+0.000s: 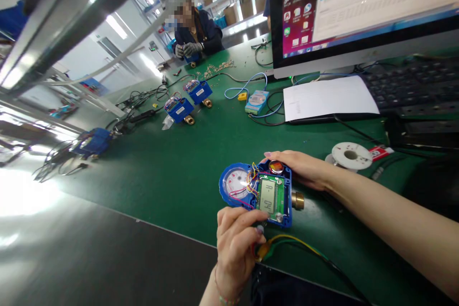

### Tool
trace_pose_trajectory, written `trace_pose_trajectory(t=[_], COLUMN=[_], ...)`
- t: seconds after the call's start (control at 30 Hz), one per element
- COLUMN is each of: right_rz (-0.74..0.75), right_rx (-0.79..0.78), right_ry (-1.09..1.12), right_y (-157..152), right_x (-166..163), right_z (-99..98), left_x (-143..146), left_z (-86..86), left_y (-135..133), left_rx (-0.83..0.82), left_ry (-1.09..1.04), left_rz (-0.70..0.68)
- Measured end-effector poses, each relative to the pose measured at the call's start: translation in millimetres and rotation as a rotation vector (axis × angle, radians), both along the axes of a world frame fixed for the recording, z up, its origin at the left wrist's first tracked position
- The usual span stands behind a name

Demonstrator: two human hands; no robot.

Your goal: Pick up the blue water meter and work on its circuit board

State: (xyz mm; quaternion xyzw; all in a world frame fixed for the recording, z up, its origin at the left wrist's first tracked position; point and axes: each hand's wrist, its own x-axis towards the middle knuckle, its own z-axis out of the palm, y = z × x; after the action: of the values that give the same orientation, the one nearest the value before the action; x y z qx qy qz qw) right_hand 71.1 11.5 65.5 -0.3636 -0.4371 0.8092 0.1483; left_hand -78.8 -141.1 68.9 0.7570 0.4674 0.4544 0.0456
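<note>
A blue water meter [256,193] lies open on the green bench near the front edge. It shows a round dial on the left, a green circuit board with an LCD screen, coloured wires and a brass fitting [297,200] on its right side. My right hand [304,167] rests on the meter's far right corner, steadying it. My left hand [238,244] is at the meter's near edge, fingers pinched on a clip with yellow and green leads [287,243] that trail off to the right.
A monitor [358,5], a keyboard [412,86] and a white sheet of paper [328,98] stand at the back right. A solder spool [350,155] lies right of my hand. More blue meters [188,100] and cables lie further back. Another person [195,33] works at the far end.
</note>
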Motion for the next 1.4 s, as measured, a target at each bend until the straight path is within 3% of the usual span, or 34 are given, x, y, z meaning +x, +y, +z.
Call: trace_pose_trajectory(t=[0.4,0.67,0.9,1.4], right_rz=[-0.024,-0.023,-0.003,0.022], right_rx=[0.014,0.061,0.101,0.206], right_ry=[-0.036,-0.043,-0.027,-0.067], right_y=[0.0,-1.0,-3.8,-3.5], right_x=[-2.3,-2.9,-0.3,0.7], right_z=[-1.7,-2.3,-1.4,-0.3], left_x=[-6.6,-3.9,-1.2,3.5], left_z=[6.4,15.2,12.2,5.2], left_y=[7.8,6.5,3.5,-0.8], left_rx=[0.106,0.030,-0.041,-0.014], left_ry=[-0.037,0.067,0.052,-0.010], left_rz=[0.080,0.023,-0.001,0.049])
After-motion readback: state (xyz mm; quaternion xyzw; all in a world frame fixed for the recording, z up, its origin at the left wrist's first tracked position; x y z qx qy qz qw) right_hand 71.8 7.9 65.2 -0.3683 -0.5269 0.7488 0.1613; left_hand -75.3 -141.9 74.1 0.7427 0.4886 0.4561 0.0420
